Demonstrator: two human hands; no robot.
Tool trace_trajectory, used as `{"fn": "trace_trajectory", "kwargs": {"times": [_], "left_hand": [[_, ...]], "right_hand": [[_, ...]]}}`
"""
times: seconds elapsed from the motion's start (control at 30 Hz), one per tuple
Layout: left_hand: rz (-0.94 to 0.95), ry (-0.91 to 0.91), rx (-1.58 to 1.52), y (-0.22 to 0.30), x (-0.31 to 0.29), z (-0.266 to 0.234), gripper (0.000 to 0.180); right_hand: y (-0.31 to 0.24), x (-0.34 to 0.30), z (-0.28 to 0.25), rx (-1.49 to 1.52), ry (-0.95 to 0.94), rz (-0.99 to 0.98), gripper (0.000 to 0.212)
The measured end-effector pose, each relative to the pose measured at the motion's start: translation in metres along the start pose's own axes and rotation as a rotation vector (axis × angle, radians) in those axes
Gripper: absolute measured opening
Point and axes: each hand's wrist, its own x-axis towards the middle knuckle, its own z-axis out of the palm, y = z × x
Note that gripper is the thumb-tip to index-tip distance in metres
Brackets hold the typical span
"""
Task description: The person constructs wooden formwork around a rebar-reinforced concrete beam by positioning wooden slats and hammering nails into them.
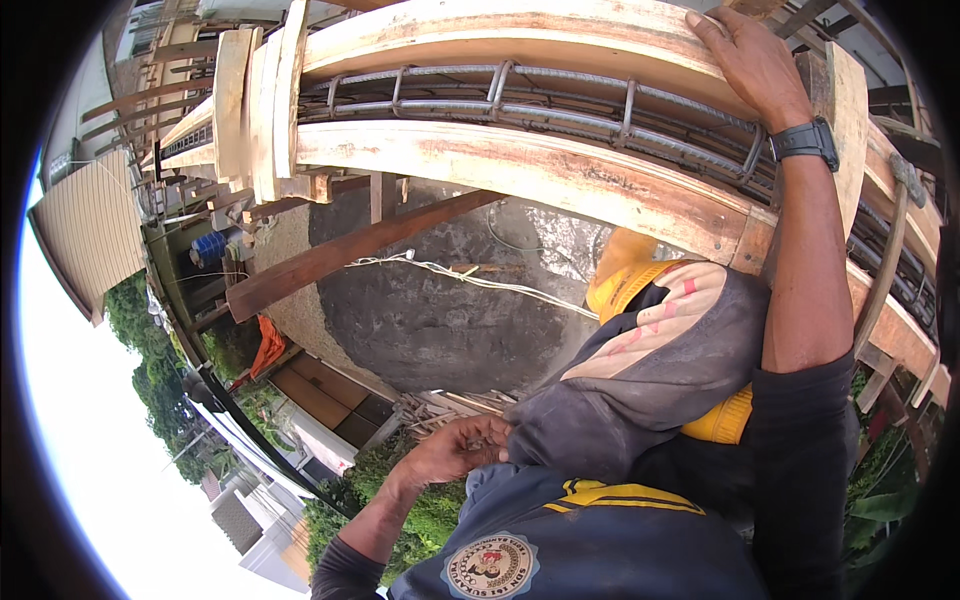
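My right hand (755, 65), with a black watch on its wrist, grips the upper board (520, 35) of a long wooden beam form at the top. Its fingertips pass partly out of sight at the board's far edge. Inside the form lies a rebar cage (500, 90) of long bars and stirrups. The lower side board (520, 170) runs along its near side. Down by my hip, my left hand (455, 450) has its fingers curled against the dark trousers (590, 430). What those fingers hold, if anything, is hidden. A bent knee in dusty cloth shows between my arms.
A hammer (905, 185) hangs on the form at the right. A wooden brace (350, 255) slants below the beam. Far beneath are a grey concrete surface (420, 330), a pale cable (490, 283) and an orange cloth (266, 347). A blue spool (208, 249) is at the left.
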Motion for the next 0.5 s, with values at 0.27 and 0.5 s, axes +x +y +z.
{"fn": "trace_trajectory", "kwargs": {"times": [0.27,0.5], "left_hand": [[-0.144,0.163,0.458,0.053,0.001,-0.046,0.017],[0.843,0.378,0.457,0.25,0.124,0.031,0.02]], "right_hand": [[0.048,0.013,0.032,0.019,0.093,0.019,0.06],[0.019,0.005,0.014,0.284,0.142,0.073,0.065]]}}
